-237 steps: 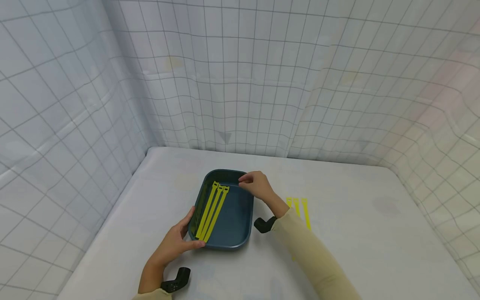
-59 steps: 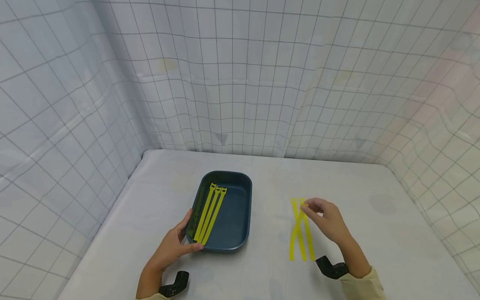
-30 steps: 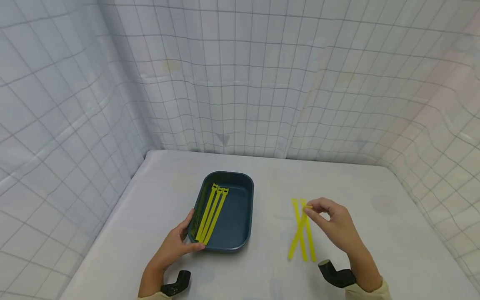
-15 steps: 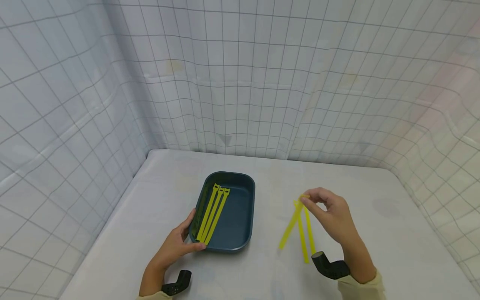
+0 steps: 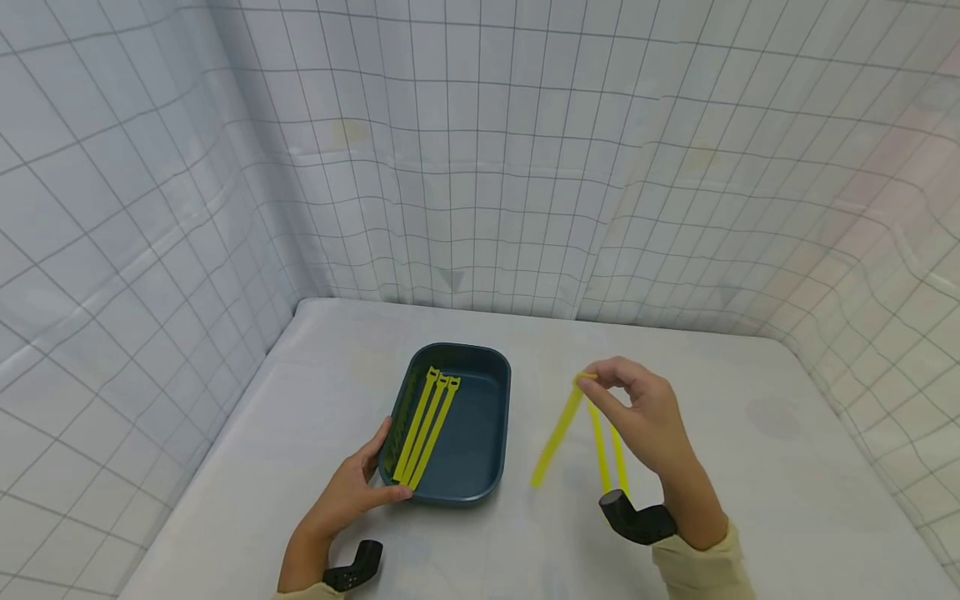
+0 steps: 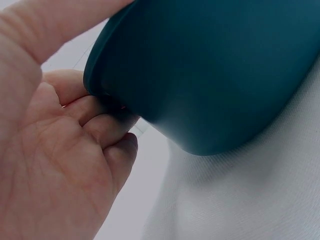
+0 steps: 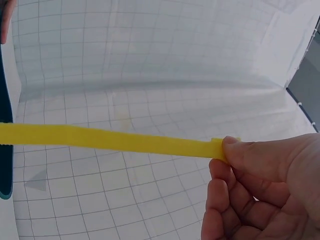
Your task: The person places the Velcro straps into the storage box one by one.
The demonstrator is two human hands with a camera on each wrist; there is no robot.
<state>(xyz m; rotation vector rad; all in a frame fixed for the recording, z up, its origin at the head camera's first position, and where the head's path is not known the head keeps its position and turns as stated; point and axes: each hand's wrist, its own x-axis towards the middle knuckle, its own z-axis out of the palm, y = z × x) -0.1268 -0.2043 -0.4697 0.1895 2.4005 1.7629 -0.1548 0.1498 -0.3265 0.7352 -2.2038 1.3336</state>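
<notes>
My right hand (image 5: pixel 641 412) pinches a yellow hook-and-loop cable tie (image 5: pixel 555 442) by its slotted head, between thumb and fingertips. The strap slants down and left toward the tray; in the right wrist view the held tie (image 7: pixel 115 141) stretches out leftward. My left hand (image 5: pixel 348 492) grips the near left corner of a dark teal tray (image 5: pixel 468 442), thumb over the rim. Its other fingers (image 6: pixel 107 127) curl against the outer wall in the left wrist view. Inside the tray, three yellow ties (image 5: pixel 427 429) lie side by side along the left wall, heads at the far end.
Two more yellow ties (image 5: pixel 602 450) lie on the white tabletop (image 5: pixel 720 433), partly hidden beneath the right hand and its black wrist mount (image 5: pixel 637 518). A white gridded curtain (image 5: pixel 480 208) encloses the table at the back and sides.
From crossing the other ties on the table, the pinched tie has been lifted and carried left toward the tray by my right hand. My left hand keeps its grip on the tray.
</notes>
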